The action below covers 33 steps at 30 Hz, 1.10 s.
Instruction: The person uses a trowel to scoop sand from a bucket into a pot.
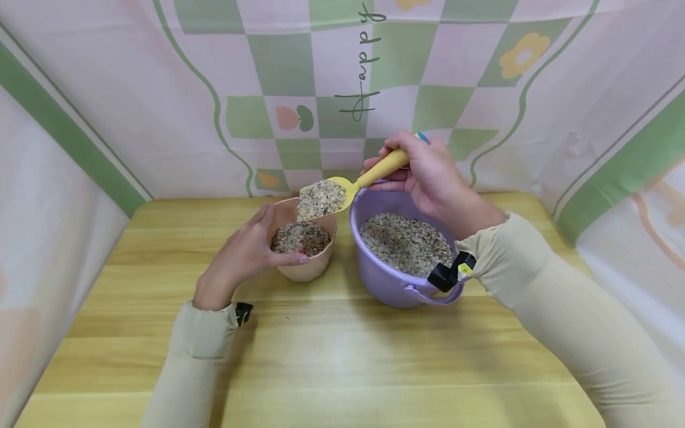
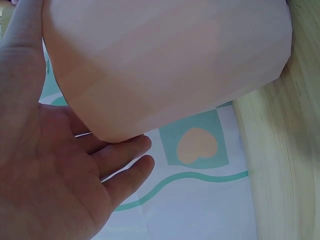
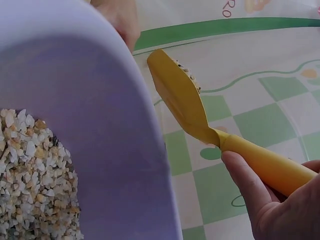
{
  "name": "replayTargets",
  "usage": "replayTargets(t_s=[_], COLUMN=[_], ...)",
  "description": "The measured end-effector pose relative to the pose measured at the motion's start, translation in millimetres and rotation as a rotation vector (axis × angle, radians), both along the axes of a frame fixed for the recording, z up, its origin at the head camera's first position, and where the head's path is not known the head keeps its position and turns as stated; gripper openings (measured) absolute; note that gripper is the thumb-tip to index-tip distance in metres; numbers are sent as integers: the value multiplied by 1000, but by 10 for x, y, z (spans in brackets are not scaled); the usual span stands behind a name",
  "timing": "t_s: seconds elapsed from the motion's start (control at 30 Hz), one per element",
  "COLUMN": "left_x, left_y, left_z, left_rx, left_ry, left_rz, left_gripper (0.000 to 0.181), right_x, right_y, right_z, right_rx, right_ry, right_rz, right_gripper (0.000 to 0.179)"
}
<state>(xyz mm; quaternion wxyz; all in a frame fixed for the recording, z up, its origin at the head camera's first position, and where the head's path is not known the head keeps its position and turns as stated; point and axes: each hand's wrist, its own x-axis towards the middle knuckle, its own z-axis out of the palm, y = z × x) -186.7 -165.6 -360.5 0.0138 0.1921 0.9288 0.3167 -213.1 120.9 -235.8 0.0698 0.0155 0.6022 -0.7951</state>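
My right hand (image 1: 434, 178) grips the handle of a yellow hand trowel (image 1: 383, 169), its blade heaped with pale gravel (image 1: 323, 198). The blade hangs above a peach, faceted plant pot (image 1: 307, 272) standing on the table. Inside that pot lies more gravel (image 1: 291, 238), with a darker patch and a small red spot. My left hand (image 1: 243, 252) holds the pot's left side, thumb in front at the rim and fingers around the far side. In the left wrist view, fingertips (image 2: 142, 143) curve under the pot's edge. The right wrist view shows the trowel blade (image 3: 177, 97) from below.
A purple bucket (image 1: 377, 278) partly filled with gravel (image 1: 404, 244) stands right of the pot, under my right forearm. Its handle (image 1: 436, 299) hangs at the front. Behind the wooden table (image 1: 321, 356) rises a checked cloth (image 1: 283, 65), with cloth at both sides too.
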Motion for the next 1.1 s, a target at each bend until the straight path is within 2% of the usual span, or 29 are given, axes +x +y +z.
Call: replayTargets(t_s=[0.23, 0.4, 0.8, 1.1], left_x=[-14, -18, -6, 2], left_y=[-2, -5, -5, -6], left_z=[17, 6, 2, 1], left_rx=[1, 11, 27, 17], left_ry=[-28, -41, -9, -13], left_rz=[32, 35, 11, 17], left_gripper=[119, 118, 114, 111], right_x=[-8, -8, 7, 32], right_y=[-54, -84, -96, -133], right_z=[3, -6, 21, 12], right_rx=[24, 32, 25, 87], right_ry=[14, 24, 50, 112], right_rz=[-24, -26, -35, -45], right_gripper=[22, 21, 21, 21])
